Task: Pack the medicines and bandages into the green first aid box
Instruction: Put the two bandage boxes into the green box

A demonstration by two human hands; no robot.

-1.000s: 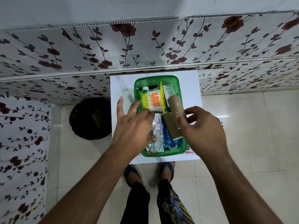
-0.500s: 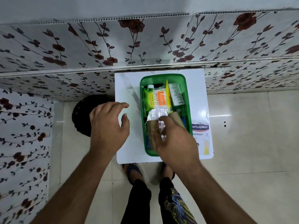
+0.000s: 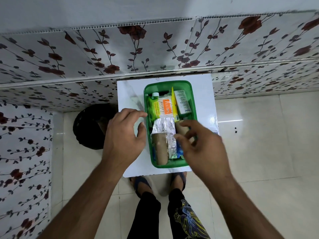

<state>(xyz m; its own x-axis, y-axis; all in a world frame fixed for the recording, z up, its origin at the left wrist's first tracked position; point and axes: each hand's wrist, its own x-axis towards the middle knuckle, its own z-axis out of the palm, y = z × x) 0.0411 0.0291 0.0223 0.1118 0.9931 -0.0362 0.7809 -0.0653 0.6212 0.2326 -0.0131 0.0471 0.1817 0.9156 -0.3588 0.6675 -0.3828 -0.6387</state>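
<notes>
Two hands over rectangular green plastic first aid box [image 3: 170, 86], mid white tabletop [image 3: 131, 94]. Your left hand [image 3: 123, 141] empty, fingers spread, left of box. Your right hand [image 3: 202, 149] fingers loose, touching tan bandage roll [image 3: 181, 129]; grip unclear. Step: settling rolls. Next: press flat beside silver foil strip [image 3: 164, 128].

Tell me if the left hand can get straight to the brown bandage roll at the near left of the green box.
Probably yes: the left hand hovers open beside the green plastic box, and the brown bandage roll lies uncovered on top.
</notes>
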